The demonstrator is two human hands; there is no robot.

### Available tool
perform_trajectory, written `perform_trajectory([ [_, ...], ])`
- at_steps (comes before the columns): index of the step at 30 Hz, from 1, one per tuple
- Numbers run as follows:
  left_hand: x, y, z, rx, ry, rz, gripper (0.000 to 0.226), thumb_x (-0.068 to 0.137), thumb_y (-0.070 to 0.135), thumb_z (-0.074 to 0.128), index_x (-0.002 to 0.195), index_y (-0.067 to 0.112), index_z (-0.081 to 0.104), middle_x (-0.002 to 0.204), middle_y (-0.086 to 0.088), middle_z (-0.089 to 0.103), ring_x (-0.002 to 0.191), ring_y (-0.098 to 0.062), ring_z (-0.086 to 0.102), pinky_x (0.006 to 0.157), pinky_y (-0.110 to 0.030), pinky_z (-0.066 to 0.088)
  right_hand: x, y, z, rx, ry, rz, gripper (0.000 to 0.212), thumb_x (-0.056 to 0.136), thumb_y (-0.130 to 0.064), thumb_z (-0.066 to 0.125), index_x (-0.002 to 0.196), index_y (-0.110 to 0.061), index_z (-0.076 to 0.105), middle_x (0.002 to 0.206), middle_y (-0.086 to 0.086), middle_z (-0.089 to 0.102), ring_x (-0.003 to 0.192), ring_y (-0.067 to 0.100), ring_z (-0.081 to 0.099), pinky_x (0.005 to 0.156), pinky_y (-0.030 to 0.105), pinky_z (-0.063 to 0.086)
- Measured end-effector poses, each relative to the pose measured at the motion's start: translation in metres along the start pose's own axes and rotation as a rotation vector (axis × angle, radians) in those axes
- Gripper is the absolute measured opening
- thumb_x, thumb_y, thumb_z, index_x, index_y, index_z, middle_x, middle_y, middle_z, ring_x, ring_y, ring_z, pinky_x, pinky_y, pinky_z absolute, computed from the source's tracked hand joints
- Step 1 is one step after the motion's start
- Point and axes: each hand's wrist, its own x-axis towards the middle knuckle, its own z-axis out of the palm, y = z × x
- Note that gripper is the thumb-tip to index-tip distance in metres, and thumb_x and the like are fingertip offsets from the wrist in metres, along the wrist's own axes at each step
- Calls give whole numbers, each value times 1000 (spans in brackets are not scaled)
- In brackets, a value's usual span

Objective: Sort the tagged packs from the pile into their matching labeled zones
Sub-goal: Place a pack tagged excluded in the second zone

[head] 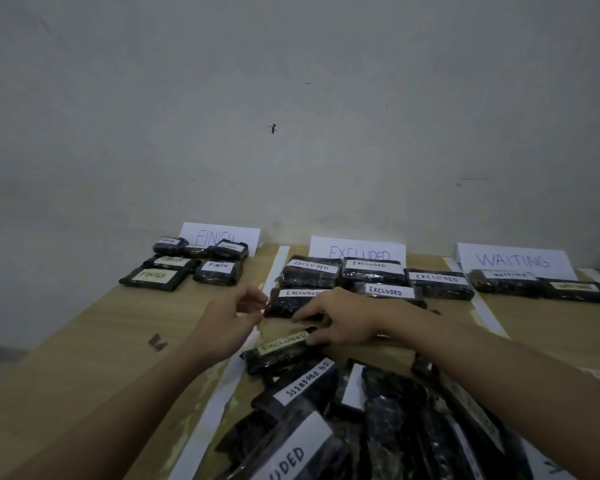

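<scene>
Pack (284, 351) tagged EXCLUDED lying just beyond the pile (378, 427), being pinched by right hand (340, 323); left hand (229, 317) hovering beside, loosely curled, holding nothing.

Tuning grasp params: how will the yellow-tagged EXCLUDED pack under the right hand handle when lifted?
The pack looks flat and boxy, so it probably won't roll. Its glossy wrap may be slippery in the right hand. It probably holds its shape; weight can't be judged.
</scene>
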Motion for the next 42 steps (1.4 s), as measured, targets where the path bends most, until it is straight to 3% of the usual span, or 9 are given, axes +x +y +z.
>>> perform_trajectory([
  [4,-13,-15,-7,203,-58,-223,20,90,28,55,97,9,60,95,-6,63,83,-18,58,66,-27,43,4,0,10,77,51,18,35,85,-23,66,120,-16,64,88,-14,57,76,0,48,70,15,34],
  [8,-21,-7,-7,116,-152,-325,29,92,34,51,99,7,61,94,-12,68,65,-20,62,51,-24,43,1,3,5,11,213,-19,32,82,-26,70,112,-16,68,99,-1,57,83,7,46,70,17,32],
  [14,-7,2,-1,-33,-83,-215,30,89,10,54,120,12,51,103,-5,62,81,-14,59,59,-22,43,-5,14,-2,-81,314,62,43,77,-39,72,111,-15,62,108,4,55,99,18,49,82,28,42],
  [23,-4,-6,7,26,-112,-226,36,89,9,53,125,10,51,111,-4,58,97,-17,55,71,-25,43,0,3,4,-238,107,-1,33,87,-29,63,117,-14,58,117,3,53,103,17,52,84,30,45],
  [26,-6,-8,4,63,-103,-190,40,90,12,54,129,13,48,121,-2,56,105,-17,55,79,-26,44,-3,-8,-5,-49,11,-63,31,85,-24,65,116,-21,62,109,-8,54,90,4,49,79,20,40],
  [30,-9,-2,1,79,-84,-93,31,89,9,55,120,12,55,111,1,59,92,-16,58,66,-15,44,-3,-22,-6,64,-267,-55,50,79,-17,70,126,-28,55,127,-6,55,108,10,51,96,28,43],
  [34,-14,2,-4,75,-120,-11,25,89,10,56,113,14,59,105,2,63,92,-15,60,63,-7,44,-3,-27,-4,144,-342,-28,49,77,-9,72,122,-20,57,121,1,61,105,17,58,90,31,50],
  [38,-20,8,-13,-38,-230,-46,19,94,19,49,107,17,63,100,-1,68,87,-12,62,62,-13,44,-10,-23,-13,222,-207,-16,29,81,-11,69,108,-20,64,101,0,61,90,13,58,78,23,47],
  [42,-22,18,-25,-399,-223,-175,43,97,37,33,103,8,63,98,-7,68,90,-22,62,74,-31,46,-23,-14,-23,463,87,0,17,84,-9,66,94,-23,65,89,-4,59,85,8,56,77,21,46],
])
